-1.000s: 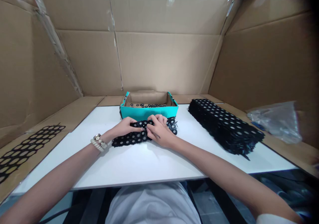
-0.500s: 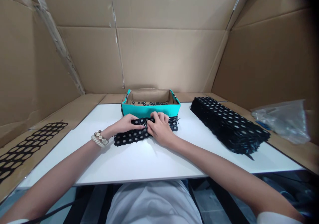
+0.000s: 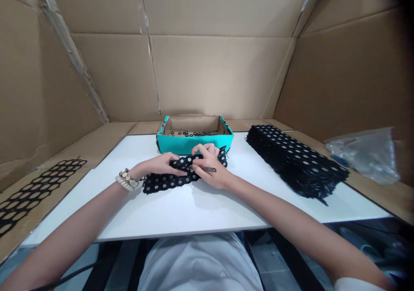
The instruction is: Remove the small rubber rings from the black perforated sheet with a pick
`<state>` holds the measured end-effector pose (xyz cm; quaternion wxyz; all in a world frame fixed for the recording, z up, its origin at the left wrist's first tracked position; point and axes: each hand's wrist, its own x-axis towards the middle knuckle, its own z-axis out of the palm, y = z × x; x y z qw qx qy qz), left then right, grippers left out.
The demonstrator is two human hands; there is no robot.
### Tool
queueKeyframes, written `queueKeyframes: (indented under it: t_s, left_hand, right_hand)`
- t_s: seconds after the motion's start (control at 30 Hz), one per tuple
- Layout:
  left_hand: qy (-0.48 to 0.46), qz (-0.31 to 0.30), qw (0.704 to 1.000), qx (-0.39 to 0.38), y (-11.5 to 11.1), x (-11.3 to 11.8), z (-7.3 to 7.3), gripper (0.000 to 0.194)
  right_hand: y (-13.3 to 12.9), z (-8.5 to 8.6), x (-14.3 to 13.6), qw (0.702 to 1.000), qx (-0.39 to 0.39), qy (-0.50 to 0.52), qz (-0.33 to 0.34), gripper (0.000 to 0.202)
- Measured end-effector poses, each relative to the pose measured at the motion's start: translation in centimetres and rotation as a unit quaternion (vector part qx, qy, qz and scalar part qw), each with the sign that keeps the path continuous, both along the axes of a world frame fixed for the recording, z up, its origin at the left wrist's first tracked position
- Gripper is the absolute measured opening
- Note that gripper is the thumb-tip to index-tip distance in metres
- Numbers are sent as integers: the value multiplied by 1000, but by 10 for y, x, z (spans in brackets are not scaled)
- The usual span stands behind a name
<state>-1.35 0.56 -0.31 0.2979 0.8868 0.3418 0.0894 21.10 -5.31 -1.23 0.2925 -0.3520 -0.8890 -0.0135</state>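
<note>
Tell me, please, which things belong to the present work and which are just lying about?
In the work, probably: dotted strip, thin tool in right hand, matching stack, box with rings.
Just lying about, probably: plastic bag, black netting at left.

White tabletop here, open teal box near the back, black dotted strip just in front of it, chunky black dotted stack on the right. Cardboard on the left's got black mesh lying on it.
</note>
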Motion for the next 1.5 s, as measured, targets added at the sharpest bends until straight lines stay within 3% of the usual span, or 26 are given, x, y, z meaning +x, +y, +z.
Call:
queueKeyframes:
  t_s: [0.17, 0.47, 0.77, 1.17, 1.37, 1.5]
  left_hand:
    - [3, -23, 1000, 2, 0, -1, 2, 41]
    - [32, 24, 999, -11, -1, 0, 1, 45]
    - [-1, 22, 999, -29, -1, 0, 1, 42]
    - [-64, 92, 993, -27, -10, 7, -3, 47]
    - [-55, 99, 991, -74, -9, 6, 1, 44]
    - [-44, 103, 992, -55, -10, 7, 3, 45]
  right_hand:
    - [0, 1, 2, 999, -33, -15, 23, 34]
    - [-1, 3, 1, 999, -28, -26, 15, 34]
    - [-1, 2, 2, 999, -4, -41, 7, 36]
    - [-4, -11, -6, 970, 139, -170, -100, 27]
    - [3, -4, -4, 985, 80, -124, -83, 32]
    - [2, 3, 0, 995, 42, -64, -64, 34]
